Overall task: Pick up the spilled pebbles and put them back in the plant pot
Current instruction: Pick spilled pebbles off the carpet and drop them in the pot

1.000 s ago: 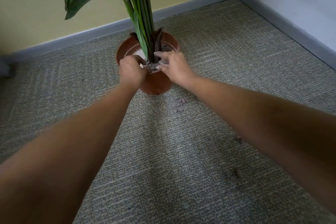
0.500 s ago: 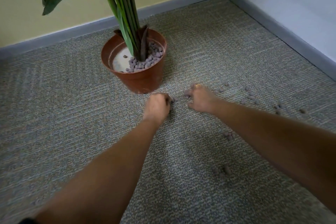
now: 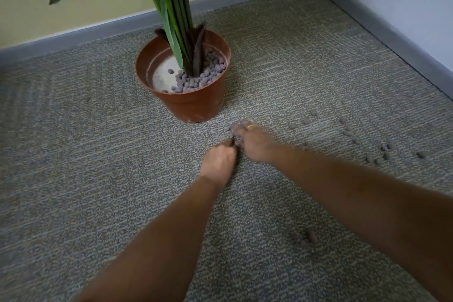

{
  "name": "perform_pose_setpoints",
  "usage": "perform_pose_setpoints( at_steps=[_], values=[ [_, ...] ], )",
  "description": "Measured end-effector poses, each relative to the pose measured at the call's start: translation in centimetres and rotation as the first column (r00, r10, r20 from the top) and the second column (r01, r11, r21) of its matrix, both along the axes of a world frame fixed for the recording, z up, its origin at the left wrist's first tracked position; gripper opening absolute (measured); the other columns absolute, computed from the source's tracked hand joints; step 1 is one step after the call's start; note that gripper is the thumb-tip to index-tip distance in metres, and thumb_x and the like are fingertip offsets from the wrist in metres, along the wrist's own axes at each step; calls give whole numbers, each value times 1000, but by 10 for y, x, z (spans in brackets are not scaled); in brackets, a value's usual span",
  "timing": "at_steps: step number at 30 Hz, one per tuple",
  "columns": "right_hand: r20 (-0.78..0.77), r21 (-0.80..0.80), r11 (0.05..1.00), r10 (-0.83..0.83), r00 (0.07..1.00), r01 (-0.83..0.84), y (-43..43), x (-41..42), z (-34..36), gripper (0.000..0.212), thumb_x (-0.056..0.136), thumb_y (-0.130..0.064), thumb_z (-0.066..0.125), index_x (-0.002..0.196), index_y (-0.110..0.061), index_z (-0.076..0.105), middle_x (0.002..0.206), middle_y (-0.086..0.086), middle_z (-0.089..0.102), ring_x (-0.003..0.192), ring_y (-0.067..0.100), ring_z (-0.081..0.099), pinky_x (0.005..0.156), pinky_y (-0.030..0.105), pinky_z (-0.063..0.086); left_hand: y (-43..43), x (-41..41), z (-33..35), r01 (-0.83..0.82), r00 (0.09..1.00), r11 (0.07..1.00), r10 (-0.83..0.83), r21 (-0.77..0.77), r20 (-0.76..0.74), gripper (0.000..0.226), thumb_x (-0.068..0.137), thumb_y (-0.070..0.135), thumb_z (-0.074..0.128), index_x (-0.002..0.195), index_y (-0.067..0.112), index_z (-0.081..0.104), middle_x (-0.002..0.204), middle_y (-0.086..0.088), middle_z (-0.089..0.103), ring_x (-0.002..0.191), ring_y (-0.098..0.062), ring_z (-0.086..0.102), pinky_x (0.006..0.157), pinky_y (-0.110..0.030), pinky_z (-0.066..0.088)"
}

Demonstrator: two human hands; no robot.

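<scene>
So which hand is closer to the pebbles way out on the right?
Right. The right hand is on the carpet left of those scattered pebbles; the left hand is beside it, even farther left.

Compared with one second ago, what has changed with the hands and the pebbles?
Both hands came away from the pot down to the carpet; the left hand and right hand now reach pebbles in front of it. Whether the left holds one is unclear. Pot and plant stayed.
</scene>
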State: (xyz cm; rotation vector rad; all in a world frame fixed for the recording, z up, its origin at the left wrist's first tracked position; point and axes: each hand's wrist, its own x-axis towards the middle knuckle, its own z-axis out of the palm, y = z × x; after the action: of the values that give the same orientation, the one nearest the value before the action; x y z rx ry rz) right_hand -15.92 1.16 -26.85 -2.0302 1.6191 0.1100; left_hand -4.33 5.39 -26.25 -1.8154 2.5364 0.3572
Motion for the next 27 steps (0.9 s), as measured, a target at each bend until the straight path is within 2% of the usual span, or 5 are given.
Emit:
perform_pose_setpoints(
  at_steps=[7, 12, 17, 22, 27],
  values=[
    [-154, -300, 925, 196, 968, -235, 16, -3, 10, 37, 87, 5, 44, 122, -5, 50, 121, 13, 56, 115, 23, 47, 103, 32, 39, 0, 12, -2, -73, 993, 995, 66, -68, -100, 21, 91, -1, 45, 106, 3, 59, 109, -9, 58, 86, -23, 63, 78, -28, 53],
    [-27, -273, 959, 70, 997, -75, 22, -11, 16, 34, 83, 12, 48, 111, -4, 60, 107, 13, 61, 98, 20, 56, 87, 30, 53, 4, 18, -4, -258, 934, 966, 244, -20, -260, 18, 89, 4, 53, 103, 6, 66, 106, -9, 58, 80, -18, 57, 80, -22, 46],
    [59, -149, 988, -41, 997, 50, 19, -15, 23, 23, 88, 4, 49, 102, -3, 65, 100, 14, 65, 78, 19, 58, 75, 27, 54, 4, 24, 3, -449, 768, 886, 450, 117, -457, 12, 79, 7, 68, 91, 6, 71, 99, -8, 67, 82, -15, 59, 86, -21, 49],
    [139, -17, 987, -156, 978, 159, 17, -19, 25, 21, 86, 3, 51, 100, -1, 66, 104, 16, 67, 64, 12, 48, 56, 14, 45, 7, 26, 10, -508, 684, 854, 482, 117, -548, 11, 77, 12, 71, 88, 7, 72, 88, -4, 66, 66, -5, 53, 70, -15, 45],
    [313, -72, 949, -270, 911, 306, 22, -17, 30, 9, 82, -1, 64, 85, -5, 71, 87, 12, 71, 60, 10, 56, 55, 16, 49, 14, 25, 17, -516, 678, 852, 470, 90, -566, 13, 78, 14, 70, 90, 9, 72, 94, -8, 66, 80, -16, 60, 78, -27, 53]
  ],
)
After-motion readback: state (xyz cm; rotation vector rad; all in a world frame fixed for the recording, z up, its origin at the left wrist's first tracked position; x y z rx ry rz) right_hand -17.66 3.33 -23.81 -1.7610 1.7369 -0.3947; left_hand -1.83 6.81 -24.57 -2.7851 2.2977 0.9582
